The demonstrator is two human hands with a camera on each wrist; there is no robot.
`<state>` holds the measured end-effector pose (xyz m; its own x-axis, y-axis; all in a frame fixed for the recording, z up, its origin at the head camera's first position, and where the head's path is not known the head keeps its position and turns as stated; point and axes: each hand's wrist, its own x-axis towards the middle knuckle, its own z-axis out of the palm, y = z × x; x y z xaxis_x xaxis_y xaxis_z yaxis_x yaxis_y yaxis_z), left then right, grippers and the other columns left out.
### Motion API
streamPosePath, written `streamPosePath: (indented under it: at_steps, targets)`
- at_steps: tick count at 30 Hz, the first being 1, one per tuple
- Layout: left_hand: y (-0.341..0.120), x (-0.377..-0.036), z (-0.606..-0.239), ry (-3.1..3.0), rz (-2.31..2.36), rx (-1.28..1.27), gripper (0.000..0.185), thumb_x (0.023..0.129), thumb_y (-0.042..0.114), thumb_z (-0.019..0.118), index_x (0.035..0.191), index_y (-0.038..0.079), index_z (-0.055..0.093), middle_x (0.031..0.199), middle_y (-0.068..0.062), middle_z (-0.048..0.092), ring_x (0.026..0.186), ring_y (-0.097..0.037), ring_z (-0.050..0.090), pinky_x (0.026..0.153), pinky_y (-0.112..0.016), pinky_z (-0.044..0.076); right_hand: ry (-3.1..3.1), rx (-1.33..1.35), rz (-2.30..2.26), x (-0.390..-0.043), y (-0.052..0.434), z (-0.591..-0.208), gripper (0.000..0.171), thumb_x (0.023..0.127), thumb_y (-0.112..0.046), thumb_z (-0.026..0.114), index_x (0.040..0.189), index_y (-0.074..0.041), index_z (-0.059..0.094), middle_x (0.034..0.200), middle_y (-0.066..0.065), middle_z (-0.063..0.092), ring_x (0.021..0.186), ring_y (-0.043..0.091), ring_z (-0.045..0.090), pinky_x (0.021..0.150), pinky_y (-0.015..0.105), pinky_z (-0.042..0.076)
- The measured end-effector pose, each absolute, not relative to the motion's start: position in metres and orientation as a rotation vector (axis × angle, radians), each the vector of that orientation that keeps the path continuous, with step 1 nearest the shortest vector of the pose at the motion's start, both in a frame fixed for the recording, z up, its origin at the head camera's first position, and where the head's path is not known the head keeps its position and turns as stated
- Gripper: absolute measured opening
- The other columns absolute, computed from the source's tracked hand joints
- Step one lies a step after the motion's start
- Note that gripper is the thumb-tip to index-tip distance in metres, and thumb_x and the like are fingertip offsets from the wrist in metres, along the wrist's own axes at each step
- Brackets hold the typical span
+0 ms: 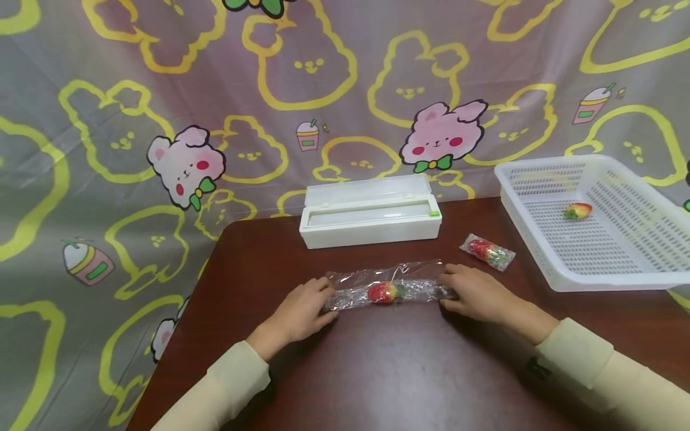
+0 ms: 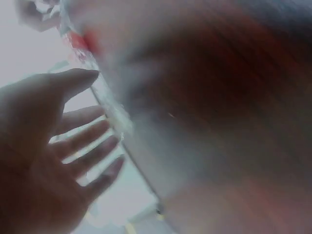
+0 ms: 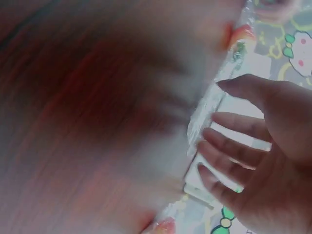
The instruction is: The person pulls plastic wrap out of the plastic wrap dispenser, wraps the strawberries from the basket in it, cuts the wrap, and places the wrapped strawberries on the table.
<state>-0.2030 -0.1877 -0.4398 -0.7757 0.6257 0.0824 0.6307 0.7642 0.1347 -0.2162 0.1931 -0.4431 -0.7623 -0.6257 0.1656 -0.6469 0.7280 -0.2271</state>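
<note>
A red and yellow toy strawberry (image 1: 382, 293) lies in the middle of a strip of clear plastic wrap (image 1: 353, 296) on the table. The wrap is folded over it, with a loose flap standing along the far side. At the strip's left end, my left hand (image 1: 305, 309) touches the film, its fingers spread and nearly straight, as the left wrist view shows too. My right hand (image 1: 474, 292) is at the other end; in the right wrist view its thumb and fingers (image 3: 234, 151) lie extended beside the wrap, thumb apart from the fingers.
Behind the strip stands a long white wrap dispenser box (image 1: 372, 232) with its lid raised. A wrapped strawberry (image 1: 487, 251) lies right of it. At far right a white plastic basket (image 1: 620, 279) holds one unwrapped strawberry (image 1: 578, 211). A patterned curtain (image 1: 345, 90) hangs along the table's back edge.
</note>
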Motion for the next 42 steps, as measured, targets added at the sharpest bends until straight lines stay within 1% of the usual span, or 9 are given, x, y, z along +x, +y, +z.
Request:
streamPosePath:
  at_steps: [5, 11, 17, 24, 29, 33, 35, 39, 42]
  targets:
    - [-0.178, -0.208, -0.441, -2.773, -0.057, -1.151, 0.027, 0.086, 0.016, 0.08, 0.109, 0.007, 0.072, 0.106, -0.005, 0.067, 0.095, -0.022, 0.064, 0.079, -0.04, 0.056, -2.678, 1.159, 0.193, -0.222, 0.186, -0.452, 0.017, 0.076, -0.011, 0.081, 0.087, -0.012, 0.068, 0.086, 0.0, 0.055, 0.079, 0.021, 0.056, 0.064, 0.041, 0.048]
    - [-0.182, -0.213, -0.449, -2.78, -0.213, -1.112, 0.01, 0.092, 0.002, 0.07, 0.1, 0.006, 0.073, 0.101, -0.005, 0.07, 0.092, -0.021, 0.067, 0.081, -0.038, 0.057, -2.669, 1.165, 0.295, -0.228, 0.191, -0.453, 0.012, 0.081, -0.001, 0.073, 0.083, -0.012, 0.069, 0.086, 0.0, 0.06, 0.082, 0.022, 0.062, 0.067, 0.042, 0.053]
    - [-0.19, -0.224, -0.449, -2.839, -0.604, -0.998, 0.007, 0.1, 0.007, 0.063, 0.103, 0.004, 0.069, 0.096, -0.004, 0.068, 0.092, -0.02, 0.066, 0.084, -0.042, 0.055, -2.773, 1.068, 0.731, -0.243, 0.203, -0.441, 0.007, 0.089, -0.003, 0.071, 0.096, -0.003, 0.071, 0.09, 0.001, 0.07, 0.084, 0.017, 0.065, 0.078, 0.045, 0.055]
    - [-0.188, -0.248, -0.447, -2.918, -0.704, -0.895, 0.009, 0.105, 0.01, 0.056, 0.103, 0.007, 0.065, 0.08, 0.002, 0.061, 0.075, -0.012, 0.058, 0.071, -0.035, 0.052, -2.845, 0.917, 0.888, -0.263, 0.201, -0.446, 0.004, 0.092, -0.005, 0.068, 0.09, -0.003, 0.071, 0.075, -0.004, 0.065, 0.07, 0.011, 0.058, 0.068, 0.037, 0.052]
    - [-0.186, -0.26, -0.449, -2.968, -0.719, -0.775, 0.011, 0.102, 0.009, 0.061, 0.111, 0.004, 0.066, 0.082, -0.001, 0.065, 0.07, -0.013, 0.056, 0.07, -0.035, 0.052, -2.873, 0.802, 0.886, -0.274, 0.193, -0.452, 0.005, 0.089, -0.005, 0.07, 0.084, -0.004, 0.069, 0.07, -0.001, 0.063, 0.063, 0.013, 0.055, 0.062, 0.035, 0.048]
    - [-0.185, -0.262, -0.453, -2.982, -0.57, -0.675, 0.021, 0.101, 0.014, 0.064, 0.121, 0.005, 0.063, 0.096, -0.005, 0.064, 0.078, -0.018, 0.059, 0.072, -0.04, 0.053, -2.899, 0.763, 0.723, -0.276, 0.187, -0.452, 0.006, 0.088, -0.008, 0.072, 0.086, -0.006, 0.067, 0.075, 0.002, 0.061, 0.066, 0.017, 0.055, 0.061, 0.038, 0.048]
    - [-0.183, -0.261, -0.453, -2.936, -0.462, -0.661, 0.028, 0.101, 0.017, 0.064, 0.126, 0.006, 0.062, 0.105, -0.008, 0.063, 0.088, -0.023, 0.062, 0.076, -0.043, 0.053, -2.898, 0.739, 0.607, -0.274, 0.184, -0.447, 0.012, 0.088, -0.011, 0.073, 0.095, -0.004, 0.067, 0.083, 0.006, 0.061, 0.072, 0.021, 0.056, 0.063, 0.041, 0.05]
    - [-0.167, -0.255, -0.441, -2.826, -0.463, -0.766, 0.021, 0.102, 0.015, 0.061, 0.12, 0.005, 0.066, 0.107, -0.008, 0.062, 0.097, -0.025, 0.062, 0.081, -0.043, 0.054, -2.822, 0.799, 0.554, -0.266, 0.169, -0.436, 0.026, 0.089, -0.005, 0.07, 0.114, 0.0, 0.066, 0.104, 0.012, 0.062, 0.091, 0.028, 0.062, 0.078, 0.047, 0.055]
    - [-0.149, -0.257, -0.436, -2.834, -0.605, -0.884, 0.015, 0.102, 0.009, 0.057, 0.11, 0.003, 0.068, 0.102, -0.007, 0.064, 0.097, -0.024, 0.063, 0.085, -0.041, 0.054, -2.755, 0.988, 0.72, -0.265, 0.149, -0.436, 0.024, 0.088, 0.005, 0.063, 0.112, 0.003, 0.068, 0.107, 0.014, 0.065, 0.097, 0.028, 0.065, 0.085, 0.048, 0.055]
